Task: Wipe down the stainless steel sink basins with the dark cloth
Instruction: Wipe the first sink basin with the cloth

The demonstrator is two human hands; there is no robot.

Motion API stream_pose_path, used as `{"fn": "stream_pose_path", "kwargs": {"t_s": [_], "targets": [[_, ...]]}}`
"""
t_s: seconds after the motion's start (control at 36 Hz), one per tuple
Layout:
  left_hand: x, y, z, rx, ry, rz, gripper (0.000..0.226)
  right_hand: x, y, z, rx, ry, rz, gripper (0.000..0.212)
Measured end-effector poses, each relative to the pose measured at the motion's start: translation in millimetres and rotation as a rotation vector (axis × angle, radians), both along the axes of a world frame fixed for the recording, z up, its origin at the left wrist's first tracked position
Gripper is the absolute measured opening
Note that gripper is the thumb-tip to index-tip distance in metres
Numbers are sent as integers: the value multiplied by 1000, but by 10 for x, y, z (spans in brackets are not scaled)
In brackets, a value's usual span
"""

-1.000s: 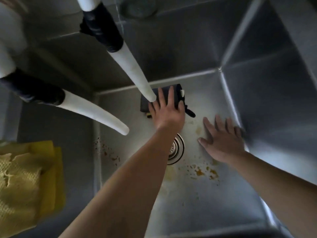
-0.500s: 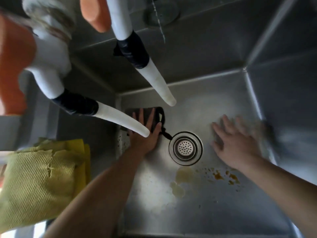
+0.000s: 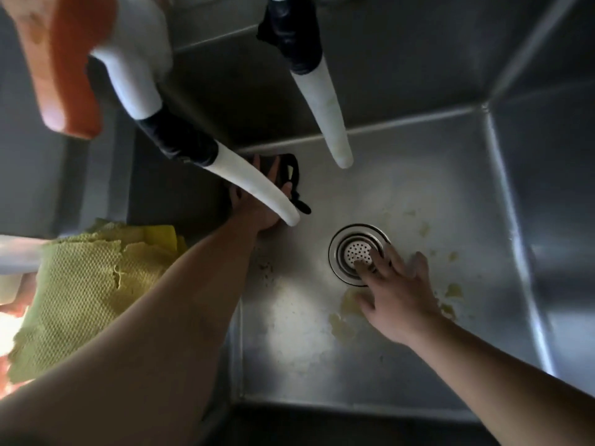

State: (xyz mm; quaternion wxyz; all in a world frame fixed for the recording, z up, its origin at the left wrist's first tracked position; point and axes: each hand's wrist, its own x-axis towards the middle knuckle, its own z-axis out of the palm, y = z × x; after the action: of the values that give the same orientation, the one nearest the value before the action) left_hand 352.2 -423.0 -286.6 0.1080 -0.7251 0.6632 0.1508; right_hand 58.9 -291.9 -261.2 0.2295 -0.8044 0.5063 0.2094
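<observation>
1. Hands are both down in the sink basin (image 3: 418, 194); the left hand (image 3: 257, 207) lies flat on the dark cloth (image 3: 286, 175), fingers straight and a little spread, pressing it against the floor of the basin.
2. That cloth sits in the far left corner of the basin floor, close to the left wall, and a white spout (image 3: 254, 188) crosses in front and hides part of the hand and the cloth.
3. The right hand (image 3: 399, 297) rests palm down on the basin floor with fingers spread wide and holding nothing; its fingertips (image 3: 363, 263) lie on the near edge of the round drain strainer (image 3: 357, 249).
4. Yellowish smears (image 3: 341, 326) mark the steel beside and beyond the right hand.
5. A second white spout (image 3: 328, 117) with a black collar hangs above the back of the basin, well apart from either hand.
6. A yellow mesh cloth (image 3: 83, 294) lies on the ledge left of the basin, beside the left forearm.
</observation>
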Motion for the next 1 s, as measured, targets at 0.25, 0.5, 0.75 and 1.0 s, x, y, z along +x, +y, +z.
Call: {"fn": "stream_pose_path", "kwargs": {"t_s": [0.25, 0.5, 0.75, 1.0], "targets": [[-459, 1383, 104, 171, 52, 288, 67, -291, 367, 255, 94, -33, -122, 68], [-722, 2751, 301, 402, -35, 170, 74, -740, 519, 385, 231, 109, -461, 77], [-688, 2826, 1, 357, 9, 194, 79, -789, 765, 512, 303, 93, -536, 81], [-1158, 1494, -137, 79, 202, 703, 82, -729, 644, 350, 269, 11, -710, 82]]}}
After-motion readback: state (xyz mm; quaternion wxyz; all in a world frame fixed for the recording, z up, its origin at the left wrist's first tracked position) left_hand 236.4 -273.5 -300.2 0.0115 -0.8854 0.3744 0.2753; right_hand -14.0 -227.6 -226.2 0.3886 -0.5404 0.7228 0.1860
